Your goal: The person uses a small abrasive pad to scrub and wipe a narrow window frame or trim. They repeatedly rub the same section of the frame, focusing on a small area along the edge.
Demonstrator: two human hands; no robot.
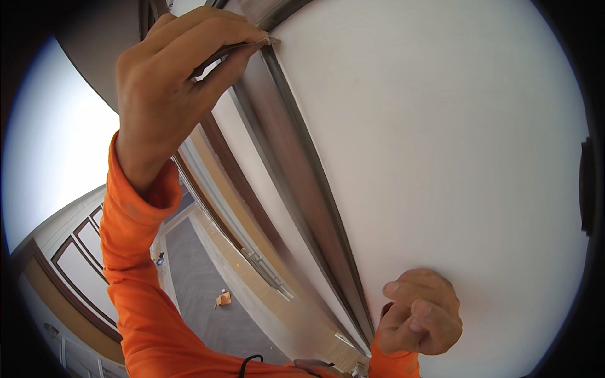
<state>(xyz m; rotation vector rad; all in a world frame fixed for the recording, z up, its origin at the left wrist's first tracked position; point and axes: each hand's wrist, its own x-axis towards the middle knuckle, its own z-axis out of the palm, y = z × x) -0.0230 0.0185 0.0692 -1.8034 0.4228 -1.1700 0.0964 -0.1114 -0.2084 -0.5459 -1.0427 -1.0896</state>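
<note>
Raised at the upper left, my left hand pinches a thin, folded sheet with a ragged edge, perhaps sandpaper. The sheet's tip meets the dark edge of a brown wooden moulding, right beside a large white panel. Most of the sheet is hidden behind my fingers. Lower right, my right hand is in front of the white panel with its fingers curled in. A small dark patch shows by its thumb side; I cannot tell what it is. Both arms wear orange sleeves.
Far below lies a grey floor with a small orange-brown object on it. Dark-framed white panels stand at the lower left. A dark fitting sits at the right rim. Bright light fills the far left.
</note>
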